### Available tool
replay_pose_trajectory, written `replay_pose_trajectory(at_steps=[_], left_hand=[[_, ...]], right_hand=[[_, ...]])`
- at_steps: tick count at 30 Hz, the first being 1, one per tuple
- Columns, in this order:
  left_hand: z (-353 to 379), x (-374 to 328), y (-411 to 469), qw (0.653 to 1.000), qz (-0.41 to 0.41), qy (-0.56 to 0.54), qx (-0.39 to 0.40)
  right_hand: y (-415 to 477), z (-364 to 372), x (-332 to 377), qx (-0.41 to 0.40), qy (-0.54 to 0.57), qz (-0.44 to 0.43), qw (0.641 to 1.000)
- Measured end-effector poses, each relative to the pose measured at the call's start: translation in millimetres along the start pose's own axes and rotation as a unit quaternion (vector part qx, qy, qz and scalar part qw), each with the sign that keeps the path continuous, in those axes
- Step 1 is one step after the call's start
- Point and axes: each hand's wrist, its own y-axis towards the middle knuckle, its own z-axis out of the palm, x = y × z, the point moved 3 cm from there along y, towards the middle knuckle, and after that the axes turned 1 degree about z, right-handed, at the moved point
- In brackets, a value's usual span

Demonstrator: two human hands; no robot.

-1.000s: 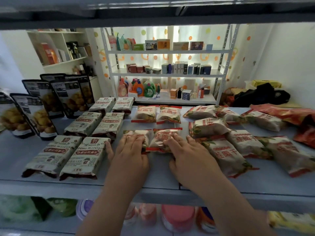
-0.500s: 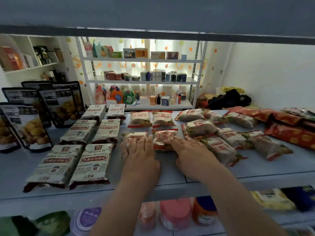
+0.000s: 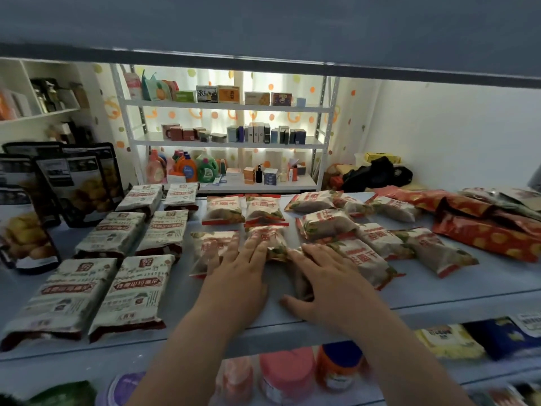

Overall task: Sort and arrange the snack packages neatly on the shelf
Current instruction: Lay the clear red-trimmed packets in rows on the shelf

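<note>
Six cream-and-maroon flat packs (image 3: 134, 294). Eleven red-trimmed snack packets (image 3: 224, 210) countable; twelfth possible under right hand (image 3: 330, 285), unconfirmed. Four black stand-up pouches (image 3: 85, 183) visible. Red-orange foil bags (image 3: 486, 235) overlapping, count not determinable. Two hands: right, plus left hand (image 3: 237, 279).

packets (image 3: 363, 259) crowd right, bare shelf (image 3: 439, 291) front

In the middle of the frame the left grip (image 3: 237, 276) lies flat, fingers straight, across two red-and-white snack packs (image 3: 215, 244) on the grey shelf (image 3: 439, 288). Just to its right, the right grip (image 3: 328, 282) rests with fingers spread on the near end of another such pack (image 3: 363, 259). Pale packs (image 3: 131, 294) lie in two neat columns at lower left. Red bags (image 3: 483, 232) sprawl at far right.
</note>
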Motion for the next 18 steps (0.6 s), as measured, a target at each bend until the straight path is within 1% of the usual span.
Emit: replay_pose_trajectory(at_steps=[6,9,11,13,15,16,18], left_hand=[[3.5,1.5,9.6,0.999,-0.007,0.012,0.031],[-0.2,8.1,8.4,1.000,-0.027,-0.001,0.001],[-2.7,14.1,4.3,0.998,-0.062,0.014,-0.022],[-1.7,18.8,0.5,0.996,-0.090,0.019,-0.018],[-0.9,21.6,-1.0,0.995,-0.101,0.007,-0.015],[-1.8,22.3,-0.9,0.995,-0.103,0.000,-0.017],[-4.4,22.8,0.1,0.995,-0.099,-0.002,-0.020]], right_hand=[[5.1,-12.7,-0.2,-0.015,0.027,-0.041,0.999],[24.8,-17.9,8.6,-0.030,0.022,-0.070,0.997],[43.1,-17.9,12.5,-0.002,0.015,-0.079,0.997],[65.4,-21.5,13.6,0.021,0.031,-0.090,0.995],[95.6,-28.3,13.2,0.000,0.049,-0.108,0.993],[113.6,-30.4,13.1,0.007,0.053,-0.108,0.993],[148.2,-27.2,13.8,0.080,0.048,-0.077,0.993]])
